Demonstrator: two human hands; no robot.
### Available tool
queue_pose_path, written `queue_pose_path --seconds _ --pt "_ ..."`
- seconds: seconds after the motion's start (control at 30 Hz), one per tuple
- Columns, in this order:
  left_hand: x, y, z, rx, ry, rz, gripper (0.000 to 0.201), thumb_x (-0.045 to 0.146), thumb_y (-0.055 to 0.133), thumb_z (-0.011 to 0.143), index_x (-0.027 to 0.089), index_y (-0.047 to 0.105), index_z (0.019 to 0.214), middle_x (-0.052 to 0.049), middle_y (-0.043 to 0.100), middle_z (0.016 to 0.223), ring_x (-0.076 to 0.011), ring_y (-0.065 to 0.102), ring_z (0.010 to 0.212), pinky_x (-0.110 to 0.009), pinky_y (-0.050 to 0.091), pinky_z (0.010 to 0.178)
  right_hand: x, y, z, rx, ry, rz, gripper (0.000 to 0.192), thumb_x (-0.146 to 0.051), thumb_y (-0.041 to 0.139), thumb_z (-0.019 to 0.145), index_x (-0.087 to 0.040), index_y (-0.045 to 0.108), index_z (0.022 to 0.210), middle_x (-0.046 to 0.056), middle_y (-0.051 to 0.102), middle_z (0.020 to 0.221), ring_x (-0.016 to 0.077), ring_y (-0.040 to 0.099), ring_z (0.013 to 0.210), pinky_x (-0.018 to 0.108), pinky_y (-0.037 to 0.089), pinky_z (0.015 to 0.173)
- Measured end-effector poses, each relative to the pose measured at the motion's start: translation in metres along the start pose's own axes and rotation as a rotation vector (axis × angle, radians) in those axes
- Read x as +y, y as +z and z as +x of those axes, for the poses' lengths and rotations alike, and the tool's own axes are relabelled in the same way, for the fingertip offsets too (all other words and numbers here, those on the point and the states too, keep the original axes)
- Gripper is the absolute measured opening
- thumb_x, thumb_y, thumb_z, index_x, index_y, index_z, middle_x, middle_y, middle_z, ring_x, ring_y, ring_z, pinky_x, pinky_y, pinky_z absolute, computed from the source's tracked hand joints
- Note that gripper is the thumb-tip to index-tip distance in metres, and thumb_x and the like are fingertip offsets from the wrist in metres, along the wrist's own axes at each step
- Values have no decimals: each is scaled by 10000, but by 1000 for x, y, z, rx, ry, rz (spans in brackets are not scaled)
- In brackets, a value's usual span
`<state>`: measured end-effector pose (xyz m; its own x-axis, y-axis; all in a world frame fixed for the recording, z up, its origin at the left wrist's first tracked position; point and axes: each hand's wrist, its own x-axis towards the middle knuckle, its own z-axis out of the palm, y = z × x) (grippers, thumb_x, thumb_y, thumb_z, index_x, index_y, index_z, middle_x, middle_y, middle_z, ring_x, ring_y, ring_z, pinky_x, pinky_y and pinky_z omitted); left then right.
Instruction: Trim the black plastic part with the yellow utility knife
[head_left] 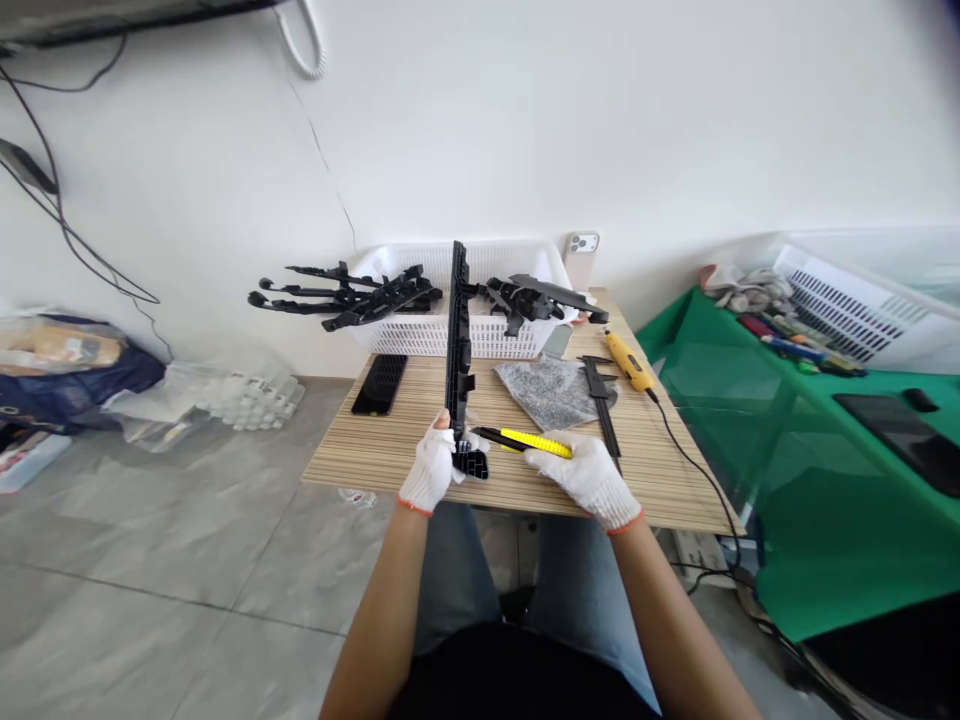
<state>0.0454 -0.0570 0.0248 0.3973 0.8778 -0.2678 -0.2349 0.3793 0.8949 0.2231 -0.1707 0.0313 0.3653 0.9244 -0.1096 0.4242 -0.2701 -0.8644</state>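
The fingers of the left hand (431, 468) grasp the near end of the strip (459, 340) over the surface (360, 450), probably to keep it steady. Those of the right hand (589, 480) clasp the cutter (536, 441), seemingly for control beside this end.

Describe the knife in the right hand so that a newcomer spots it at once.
Find the striped table; over its near edge is the white-gloved right hand. It holds the knife, yellow and black and cordless, unlike the corded yellow tool farther back.
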Motion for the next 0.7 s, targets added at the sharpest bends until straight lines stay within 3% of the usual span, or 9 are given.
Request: queue_pose_path --seconds 0.2,0.33,0.6,0.7 --pt "0 -4 3 24 59 40 472 564 599 770 113 665 893 2 587 470 -154 553 398 -216 271 346 3 0 2 -13 -67 -46 515 -587 657 751 -160 764 1018 48 738 834 209 657 796 285 458 714" --pt "0 -3 4 30 92 43 477 560 609 765 111 687 906 -4 606 488 -167 595 447 -220 332 367 3 1 2 -22 -73 -19 523 -585 649 771 -155 758 1049 40 735 813 192 649 759 270 454 679" --pt "0 -3 0 39 71 32 495 564 645 779 102 711 946 13 601 516 -116 502 384 -218 306 319 5 -1 -5 -37 -75 13 487 -572 664 747 -158 769 980 41 713 774 186 622 706 267 452 618" --pt "5 -5 -3 2 33 19 539 586 646 790 93 707 1000 0 619 542 -131 543 405 -217 293 300 11 -2 -9 -3 -74 23 488 -568 672 756 -159 761 1006 36 707 784 174 614 701 259 458 616"
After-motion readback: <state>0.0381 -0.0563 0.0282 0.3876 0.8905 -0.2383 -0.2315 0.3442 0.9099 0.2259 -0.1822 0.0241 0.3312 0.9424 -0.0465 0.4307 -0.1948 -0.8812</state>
